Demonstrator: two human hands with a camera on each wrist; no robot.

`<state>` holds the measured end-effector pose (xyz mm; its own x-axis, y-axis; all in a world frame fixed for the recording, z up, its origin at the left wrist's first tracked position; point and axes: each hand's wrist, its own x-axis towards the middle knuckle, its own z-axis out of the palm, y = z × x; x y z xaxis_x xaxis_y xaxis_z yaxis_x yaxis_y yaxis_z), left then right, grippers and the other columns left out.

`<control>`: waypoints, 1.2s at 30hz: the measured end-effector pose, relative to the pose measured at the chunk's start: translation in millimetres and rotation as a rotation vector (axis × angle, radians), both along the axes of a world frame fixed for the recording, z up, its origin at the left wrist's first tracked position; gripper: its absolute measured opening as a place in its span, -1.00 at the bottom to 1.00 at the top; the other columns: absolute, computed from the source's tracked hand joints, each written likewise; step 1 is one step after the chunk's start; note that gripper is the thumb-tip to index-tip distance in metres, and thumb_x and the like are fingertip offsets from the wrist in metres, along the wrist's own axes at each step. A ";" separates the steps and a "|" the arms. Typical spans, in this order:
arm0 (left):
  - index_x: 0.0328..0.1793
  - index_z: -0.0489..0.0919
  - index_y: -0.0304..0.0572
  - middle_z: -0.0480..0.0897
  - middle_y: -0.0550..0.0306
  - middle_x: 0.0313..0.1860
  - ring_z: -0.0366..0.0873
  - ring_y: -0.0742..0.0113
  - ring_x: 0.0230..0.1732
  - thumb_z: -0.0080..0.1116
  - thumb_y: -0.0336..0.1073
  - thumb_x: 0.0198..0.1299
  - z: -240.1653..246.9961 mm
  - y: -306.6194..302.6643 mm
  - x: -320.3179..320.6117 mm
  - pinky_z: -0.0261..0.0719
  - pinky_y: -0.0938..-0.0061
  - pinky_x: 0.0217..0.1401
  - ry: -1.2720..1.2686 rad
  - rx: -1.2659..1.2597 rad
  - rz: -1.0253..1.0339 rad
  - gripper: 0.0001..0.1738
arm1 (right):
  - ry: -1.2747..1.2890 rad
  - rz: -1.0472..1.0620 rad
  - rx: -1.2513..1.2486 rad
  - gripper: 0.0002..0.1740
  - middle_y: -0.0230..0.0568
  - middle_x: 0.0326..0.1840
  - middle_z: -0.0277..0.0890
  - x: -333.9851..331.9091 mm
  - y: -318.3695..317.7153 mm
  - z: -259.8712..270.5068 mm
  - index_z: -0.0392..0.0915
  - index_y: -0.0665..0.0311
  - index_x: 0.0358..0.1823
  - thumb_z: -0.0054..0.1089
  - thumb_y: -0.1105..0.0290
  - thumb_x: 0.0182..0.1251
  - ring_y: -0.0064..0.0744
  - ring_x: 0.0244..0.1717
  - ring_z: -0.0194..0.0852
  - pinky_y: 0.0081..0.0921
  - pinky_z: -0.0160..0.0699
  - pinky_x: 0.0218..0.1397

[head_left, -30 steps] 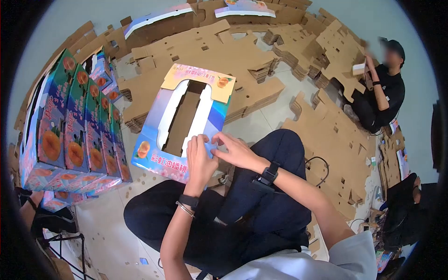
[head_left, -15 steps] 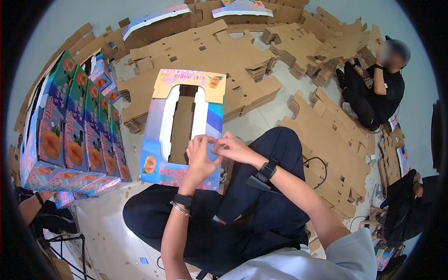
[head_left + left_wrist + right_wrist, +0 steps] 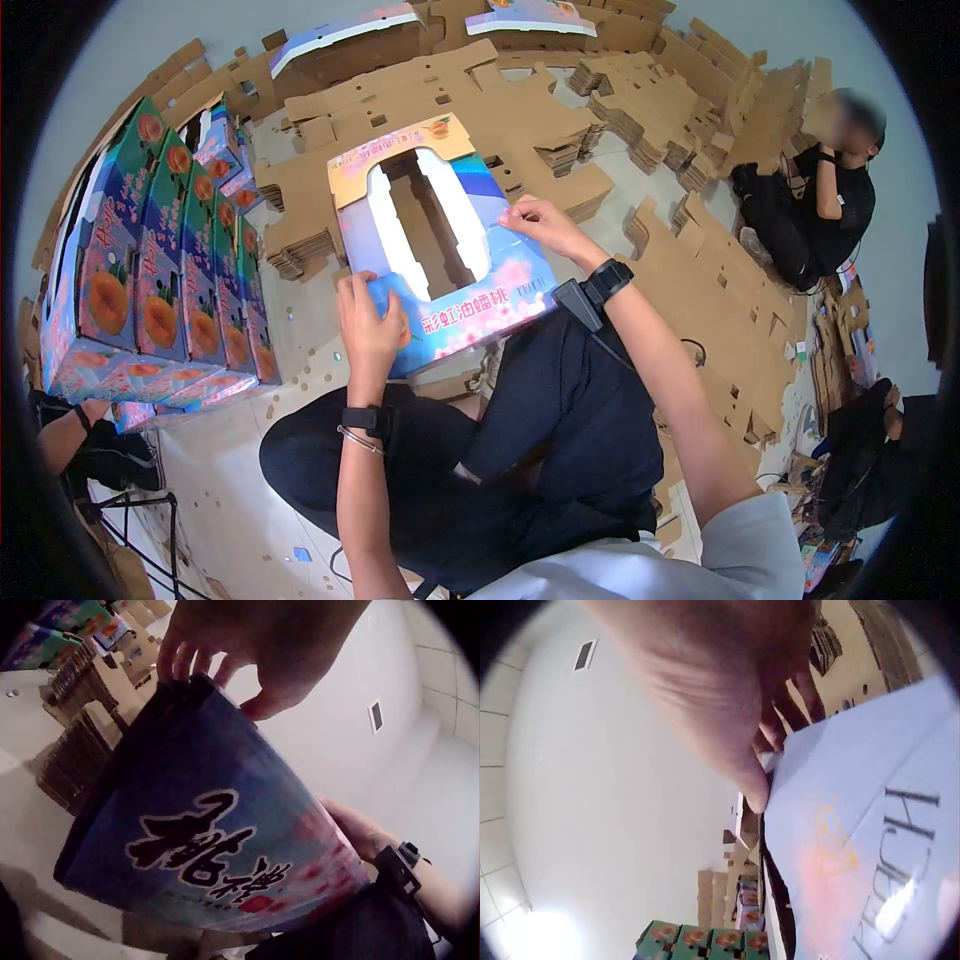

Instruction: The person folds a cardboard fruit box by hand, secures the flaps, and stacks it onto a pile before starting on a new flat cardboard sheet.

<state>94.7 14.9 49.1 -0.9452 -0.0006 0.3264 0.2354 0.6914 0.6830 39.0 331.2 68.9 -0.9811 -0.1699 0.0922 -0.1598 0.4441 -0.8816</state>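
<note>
A printed cardboard fruit box [image 3: 475, 318] with a long opening in its top lies tilted over the person's legs. Its top is blue, pink and yellow, with peach pictures and lettering. At its left edge the left hand [image 3: 368, 325] grips the cardboard. In the left wrist view this hand's fingers hook over the corner of the box [image 3: 180, 787], thumb on the printed side. The right hand [image 3: 548, 228] pinches the opposite edge. Seen from the right wrist, the thumb lies along the rim and the other fingers are partly hidden behind the printed panel [image 3: 832, 787].
Finished-looking printed boxes [image 3: 150, 290] stand in a row at the left. Flat brown cardboard sheets [image 3: 400, 90] lie stacked across the floor ahead and to the right [image 3: 700, 310]. Another person [image 3: 825, 200] sits at the far right; a black metal stand [image 3: 170, 530] is at lower left.
The hands, close together at the box's near right side before, have moved apart to its left and right edges. The box has turned, its near end swinging right.
</note>
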 end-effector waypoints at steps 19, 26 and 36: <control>-0.50 0.48 -0.52 0.52 -0.15 -0.55 0.45 -0.07 -0.51 0.00 -0.27 0.27 25.6 -1.7 20.6 0.33 0.09 -0.36 -0.112 0.134 0.173 -0.61 | 0.267 -0.129 0.462 -0.51 -0.12 -0.40 0.55 28.6 -6.3 24.1 0.63 0.20 -0.51 0.32 -0.13 0.15 -0.19 -0.23 0.49 -0.30 0.43 -0.14; -0.35 0.53 -0.41 0.58 -0.15 -0.45 0.58 -0.10 -0.40 0.02 -0.18 0.30 9.5 -9.0 2.5 0.45 0.11 -0.28 -0.208 -0.016 0.242 -0.64 | -0.037 0.091 0.014 -0.68 -0.26 -0.13 0.56 -3.4 -2.6 22.0 0.56 0.26 -0.12 0.25 0.17 0.28 -0.46 -0.08 0.54 -0.43 0.50 -0.02; 0.36 0.48 0.01 0.09 -0.31 0.54 0.15 -0.24 0.49 -0.03 -0.38 0.36 -17.4 5.5 -6.1 0.34 0.17 0.40 -0.008 0.032 0.020 -0.56 | 0.036 0.126 0.590 -0.32 0.18 0.49 0.07 -63.4 -42.3 -17.7 0.10 -0.03 0.54 -0.02 0.07 0.42 0.09 0.50 0.06 -0.24 0.10 0.49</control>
